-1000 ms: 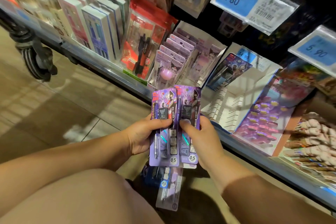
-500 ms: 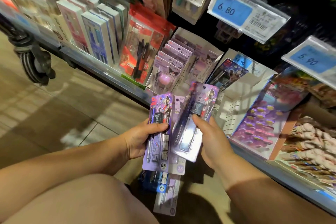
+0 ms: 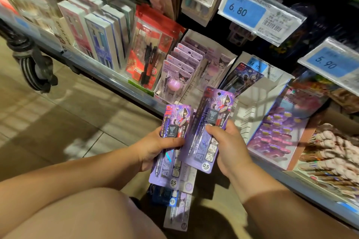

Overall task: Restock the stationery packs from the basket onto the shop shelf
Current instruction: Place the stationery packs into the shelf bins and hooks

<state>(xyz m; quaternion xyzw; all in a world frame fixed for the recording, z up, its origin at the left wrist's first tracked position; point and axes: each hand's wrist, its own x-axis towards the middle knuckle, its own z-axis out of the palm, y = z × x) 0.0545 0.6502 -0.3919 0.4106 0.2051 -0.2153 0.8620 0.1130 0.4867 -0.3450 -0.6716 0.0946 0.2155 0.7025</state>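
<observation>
My left hand (image 3: pixel 155 147) grips a small stack of purple pencil packs (image 3: pixel 174 122), thumb across the front card. My right hand (image 3: pixel 231 149) pinches one more purple pencil pack (image 3: pixel 210 106) by its middle, tilted right and lifted toward the shelf. Just beyond that pack stands a white display box (image 3: pixel 252 106) with one matching dark pack (image 3: pixel 242 77) leaning at its back. More packs (image 3: pixel 177 209) lie below my hands, over a dark spot on the floor; I cannot make out a basket.
The shelf edge (image 3: pixel 108 77) runs from upper left to lower right. It carries white boxed pens (image 3: pixel 101 33), red pen packs (image 3: pixel 151 54) and Kuromi packs (image 3: pixel 184 64). A purple booklet (image 3: pixel 277 132) and pink items (image 3: pixel 334 151) sit right. Price tags (image 3: pixel 258 11) overhang above. A trolley wheel (image 3: pixel 37 68) stands left.
My right hand has drawn one pack off the stack and lifted it up and to the right, toward the white display box. My left hand keeps the rest, barely moved.
</observation>
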